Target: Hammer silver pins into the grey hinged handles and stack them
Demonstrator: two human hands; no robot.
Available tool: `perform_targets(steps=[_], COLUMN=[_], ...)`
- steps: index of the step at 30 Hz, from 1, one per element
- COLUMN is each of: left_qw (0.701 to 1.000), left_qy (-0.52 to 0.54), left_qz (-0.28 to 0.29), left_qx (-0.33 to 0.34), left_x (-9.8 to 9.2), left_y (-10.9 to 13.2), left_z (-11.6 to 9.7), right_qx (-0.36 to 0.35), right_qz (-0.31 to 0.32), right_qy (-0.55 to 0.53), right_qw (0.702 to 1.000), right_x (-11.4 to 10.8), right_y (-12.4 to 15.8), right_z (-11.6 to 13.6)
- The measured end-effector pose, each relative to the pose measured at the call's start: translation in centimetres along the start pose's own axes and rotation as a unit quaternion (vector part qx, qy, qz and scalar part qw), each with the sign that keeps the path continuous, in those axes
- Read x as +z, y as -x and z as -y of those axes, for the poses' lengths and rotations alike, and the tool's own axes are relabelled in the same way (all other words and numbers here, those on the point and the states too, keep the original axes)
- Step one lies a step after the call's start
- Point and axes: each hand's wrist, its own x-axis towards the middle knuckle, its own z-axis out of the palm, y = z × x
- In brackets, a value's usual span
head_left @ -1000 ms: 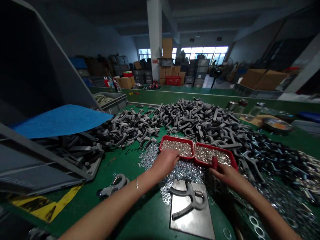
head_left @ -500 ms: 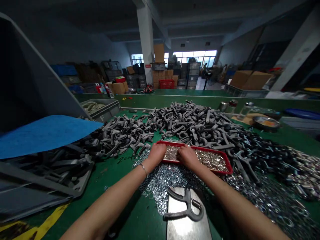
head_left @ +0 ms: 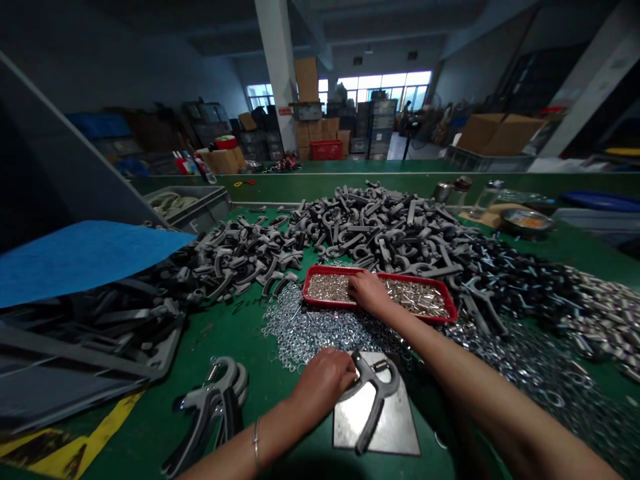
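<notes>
My left hand (head_left: 327, 379) is closed around one arm of a grey hand grip strengthener (head_left: 371, 421) with a small coil spring. The strengthener lies on a shiny metal plate (head_left: 403, 433) near the table's front edge. My right hand (head_left: 371, 293) reaches into a red tray (head_left: 453, 312), its fingers bunched among small metal pieces in the left part; whatever they pinch is hidden. Longer metal pins (head_left: 420, 297) fill the tray's right part. Metal nuts or rings (head_left: 315, 330) are heaped between tray and plate.
Left of the plate stand several grey strengtheners (head_left: 233, 393) with springs. A big heap of grey handles (head_left: 390, 230) lies behind the tray. Dark parts with screws (head_left: 525, 280) spread rightward. A grey crate (head_left: 170, 357) and a blue sheet (head_left: 95, 257) are at left.
My left hand has left the tray, come down toward me and gripped the strengthener, which has turned on the plate. My right hand stays in the tray. The view has shifted, showing strengtheners at left.
</notes>
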Motion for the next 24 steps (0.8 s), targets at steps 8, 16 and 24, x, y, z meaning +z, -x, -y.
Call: perform_targets(steps=[8,16,24], left_qw=[0.975,0.996,0.976], left_qy=[0.215,0.000,-0.107], left_qz=[-0.033,-0.080,-0.138], left_qx=[-0.043,0.029,0.131], left_x=[-1.1,1.5,3.8], left_y=[2.5,-0.3,-0.9], left_z=[-1.2,-1.6,-0.5], right_qx=[0.001,0.057,0.091], right_qz=[0.007,-0.027,-0.110], right_qy=[-0.061,-0.160,-0.346], right_qw=[0.998,0.985,0.928], right_x=[-0.5,0.2,0.0], right_y=[0.6,0.2,4.3], right_z=[0.8,1.2,-0.6])
